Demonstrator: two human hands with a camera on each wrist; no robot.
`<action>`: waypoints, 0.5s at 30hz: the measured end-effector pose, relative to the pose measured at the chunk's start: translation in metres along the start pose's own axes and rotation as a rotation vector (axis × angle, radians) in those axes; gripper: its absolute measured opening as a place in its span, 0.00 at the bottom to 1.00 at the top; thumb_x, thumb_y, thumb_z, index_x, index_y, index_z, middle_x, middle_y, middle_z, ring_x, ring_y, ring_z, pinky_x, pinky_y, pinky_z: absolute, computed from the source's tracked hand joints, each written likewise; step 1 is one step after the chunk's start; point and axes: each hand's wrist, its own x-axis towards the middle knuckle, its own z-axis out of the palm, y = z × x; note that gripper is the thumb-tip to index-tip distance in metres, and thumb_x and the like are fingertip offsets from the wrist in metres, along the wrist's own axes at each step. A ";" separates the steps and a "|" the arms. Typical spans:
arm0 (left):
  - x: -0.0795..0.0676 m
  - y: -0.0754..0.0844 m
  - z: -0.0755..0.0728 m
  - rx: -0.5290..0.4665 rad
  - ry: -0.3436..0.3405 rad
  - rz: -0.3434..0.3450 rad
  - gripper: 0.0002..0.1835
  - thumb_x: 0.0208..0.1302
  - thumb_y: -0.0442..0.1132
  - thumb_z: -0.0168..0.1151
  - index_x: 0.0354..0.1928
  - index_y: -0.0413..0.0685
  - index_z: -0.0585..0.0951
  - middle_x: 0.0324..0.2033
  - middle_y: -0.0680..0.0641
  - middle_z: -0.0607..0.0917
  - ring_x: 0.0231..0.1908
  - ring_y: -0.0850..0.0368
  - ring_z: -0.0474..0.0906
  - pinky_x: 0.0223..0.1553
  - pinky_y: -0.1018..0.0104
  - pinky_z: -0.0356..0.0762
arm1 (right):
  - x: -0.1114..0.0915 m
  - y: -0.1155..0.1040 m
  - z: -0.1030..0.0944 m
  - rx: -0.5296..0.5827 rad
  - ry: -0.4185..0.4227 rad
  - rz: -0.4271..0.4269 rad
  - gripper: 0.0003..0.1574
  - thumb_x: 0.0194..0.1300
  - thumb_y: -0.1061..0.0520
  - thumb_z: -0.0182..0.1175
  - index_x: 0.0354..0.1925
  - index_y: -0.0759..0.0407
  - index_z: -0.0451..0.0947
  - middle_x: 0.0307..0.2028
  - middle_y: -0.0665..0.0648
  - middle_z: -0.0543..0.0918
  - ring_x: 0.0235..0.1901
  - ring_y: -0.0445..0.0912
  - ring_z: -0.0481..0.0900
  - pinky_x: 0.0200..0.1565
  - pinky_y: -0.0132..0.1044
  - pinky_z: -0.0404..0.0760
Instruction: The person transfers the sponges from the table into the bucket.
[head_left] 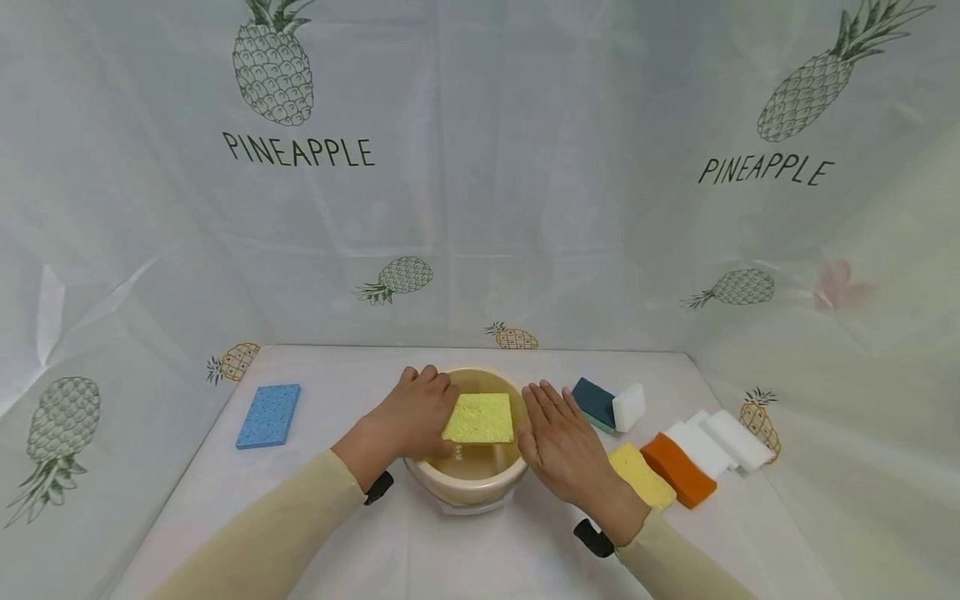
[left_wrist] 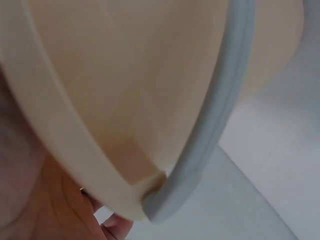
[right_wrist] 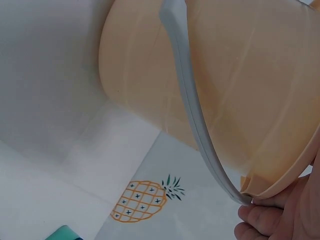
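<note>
A cream bucket (head_left: 468,490) with a grey handle (left_wrist: 212,107) is between my hands. Inside its mouth is a yellow sponge (head_left: 478,418), flat face up. With bent fingers, my left hand (head_left: 411,417) grips the bucket's left rim, thumb side over the inside. It borders the sponge's left edge; whether it touches the sponge, I cannot tell. Against the right rim rests my right hand (head_left: 564,446), fingers straight and together in the head view. In the right wrist view, its fingers (right_wrist: 262,217) touch the rim near the handle's end. The bucket's inner bottom is partly hidden.
A blue sponge (head_left: 268,417) lies at left. To the right are a dark green sponge (head_left: 595,403), a white block (head_left: 628,407), another yellow sponge (head_left: 642,477), an orange sponge (head_left: 679,470) and several white blocks (head_left: 738,440). A pineapple-print sheet (head_left: 525,183) hangs behind.
</note>
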 end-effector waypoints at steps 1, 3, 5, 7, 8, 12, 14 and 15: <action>0.001 0.001 0.001 0.019 -0.004 0.001 0.45 0.56 0.69 0.74 0.65 0.43 0.78 0.57 0.45 0.81 0.53 0.50 0.69 0.55 0.52 0.65 | 0.000 0.000 0.000 -0.002 0.001 0.002 0.39 0.83 0.43 0.44 0.79 0.67 0.63 0.78 0.64 0.68 0.80 0.59 0.61 0.81 0.57 0.55; 0.003 0.004 0.001 0.048 -0.016 -0.001 0.45 0.55 0.70 0.74 0.64 0.43 0.79 0.57 0.46 0.82 0.53 0.50 0.69 0.55 0.52 0.66 | 0.000 0.000 0.000 -0.006 0.001 0.006 0.39 0.83 0.43 0.44 0.79 0.67 0.63 0.78 0.64 0.68 0.80 0.59 0.61 0.81 0.57 0.55; 0.004 0.006 0.002 0.073 -0.029 -0.007 0.46 0.54 0.71 0.74 0.64 0.44 0.80 0.56 0.46 0.82 0.52 0.50 0.69 0.54 0.52 0.66 | 0.000 0.000 0.001 -0.005 0.000 0.006 0.39 0.83 0.43 0.44 0.79 0.67 0.63 0.78 0.64 0.68 0.80 0.59 0.61 0.81 0.57 0.55; 0.005 0.008 0.002 0.094 -0.042 -0.015 0.46 0.53 0.72 0.74 0.63 0.45 0.81 0.55 0.47 0.83 0.51 0.51 0.69 0.54 0.52 0.65 | 0.000 0.000 0.001 -0.003 -0.003 0.006 0.39 0.83 0.43 0.43 0.79 0.66 0.63 0.78 0.64 0.67 0.80 0.59 0.61 0.81 0.57 0.55; 0.006 0.009 0.002 0.099 -0.048 -0.018 0.46 0.53 0.72 0.74 0.64 0.45 0.81 0.55 0.47 0.83 0.51 0.51 0.69 0.53 0.52 0.65 | 0.000 0.000 0.001 -0.003 -0.004 0.005 0.39 0.84 0.43 0.43 0.79 0.66 0.63 0.78 0.64 0.67 0.80 0.59 0.61 0.81 0.57 0.55; 0.008 0.011 0.004 0.109 -0.061 -0.023 0.45 0.53 0.72 0.74 0.63 0.46 0.82 0.54 0.49 0.84 0.49 0.51 0.68 0.52 0.53 0.63 | 0.000 0.000 0.001 -0.006 -0.006 0.003 0.39 0.84 0.42 0.43 0.79 0.66 0.63 0.78 0.64 0.67 0.80 0.58 0.61 0.81 0.57 0.55; 0.008 0.011 0.004 0.116 -0.062 -0.025 0.44 0.53 0.72 0.74 0.62 0.46 0.82 0.53 0.49 0.84 0.48 0.51 0.67 0.52 0.52 0.63 | 0.000 0.000 0.001 -0.008 -0.003 0.001 0.39 0.83 0.42 0.43 0.78 0.66 0.63 0.78 0.64 0.68 0.80 0.59 0.61 0.81 0.57 0.56; 0.008 0.012 0.004 0.119 -0.063 -0.026 0.44 0.53 0.71 0.75 0.61 0.46 0.83 0.52 0.49 0.84 0.48 0.52 0.67 0.52 0.53 0.63 | 0.000 0.000 0.001 -0.010 -0.002 0.001 0.39 0.83 0.43 0.44 0.78 0.66 0.63 0.78 0.64 0.68 0.80 0.59 0.61 0.80 0.57 0.56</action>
